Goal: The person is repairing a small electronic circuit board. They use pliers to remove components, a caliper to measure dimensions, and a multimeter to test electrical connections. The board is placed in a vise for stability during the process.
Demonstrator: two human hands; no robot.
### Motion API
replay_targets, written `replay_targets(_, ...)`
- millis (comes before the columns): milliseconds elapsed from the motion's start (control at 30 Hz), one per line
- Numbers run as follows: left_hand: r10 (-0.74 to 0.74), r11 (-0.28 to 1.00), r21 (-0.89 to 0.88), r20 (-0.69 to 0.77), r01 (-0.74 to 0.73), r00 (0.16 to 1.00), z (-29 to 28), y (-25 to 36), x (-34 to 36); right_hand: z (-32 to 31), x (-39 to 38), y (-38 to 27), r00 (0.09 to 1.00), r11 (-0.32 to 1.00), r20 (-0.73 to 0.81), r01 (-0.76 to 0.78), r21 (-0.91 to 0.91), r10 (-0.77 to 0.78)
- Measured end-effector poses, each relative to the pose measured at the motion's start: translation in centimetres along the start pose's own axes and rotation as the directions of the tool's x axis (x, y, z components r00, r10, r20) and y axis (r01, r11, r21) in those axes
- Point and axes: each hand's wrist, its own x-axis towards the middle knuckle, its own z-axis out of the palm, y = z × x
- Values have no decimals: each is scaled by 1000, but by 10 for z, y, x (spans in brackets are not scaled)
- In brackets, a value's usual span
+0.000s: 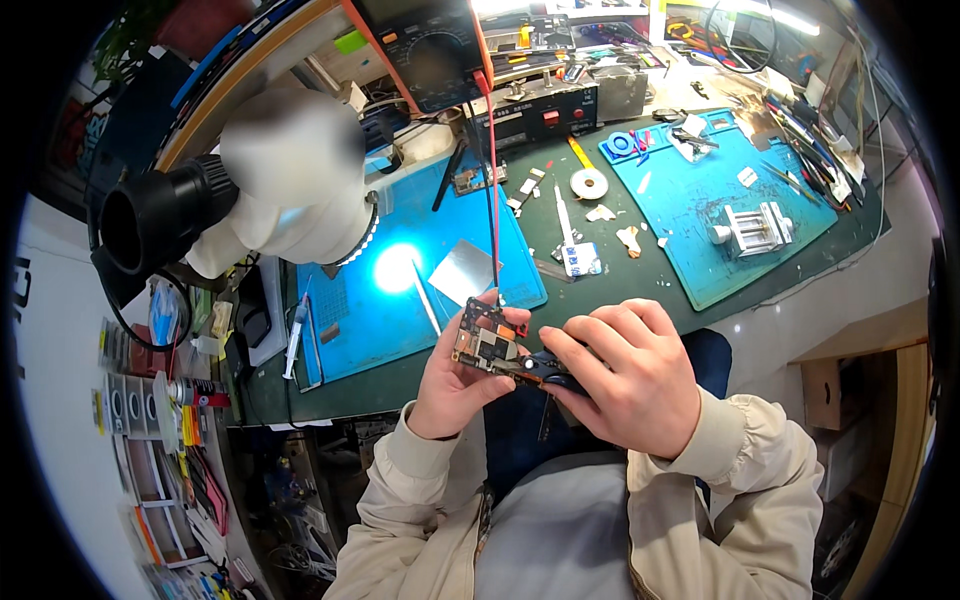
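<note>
My left hand (446,391) is closed around a small opened phone assembly (484,338) with a dark frame, metal shields and an orange patch. It is held above the near edge of the bench. My right hand (632,378) grips dark-handled pliers (551,371) from the right. Their tip reaches the lower right edge of the assembly, but the exact contact is too small to tell. A thin dark strip (545,418) hangs below the pliers. The fingers of my right hand partly hide the handles.
A white microscope (290,180) stands over a lit blue mat (370,325) at the left. Tweezers (426,300) and a metal plate (466,272) lie there. A multimeter (430,55) hangs behind, its leads running down. A second mat (690,275) carries a small vise (755,231).
</note>
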Motion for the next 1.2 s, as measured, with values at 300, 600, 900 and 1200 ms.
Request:
replay_targets(300,-74,997,-3,-124,75,989,9,3,3,-1,-1,5,998,994,52,-31,108,26)
replay_targets(600,-22,999,24,-18,22,1000,2,-1,4,-1,-1,8,997,991,73,-36,130,27)
replay_targets(900,-101,981,-167,-5,98,995,-2,8,-21,12,9,26,980,982,-56,-187,40,189)
replay_targets(1200,-184,980,37,-193,194,964,-6,36,-82,46,69,-5,999,996,-17,45,75,-43)
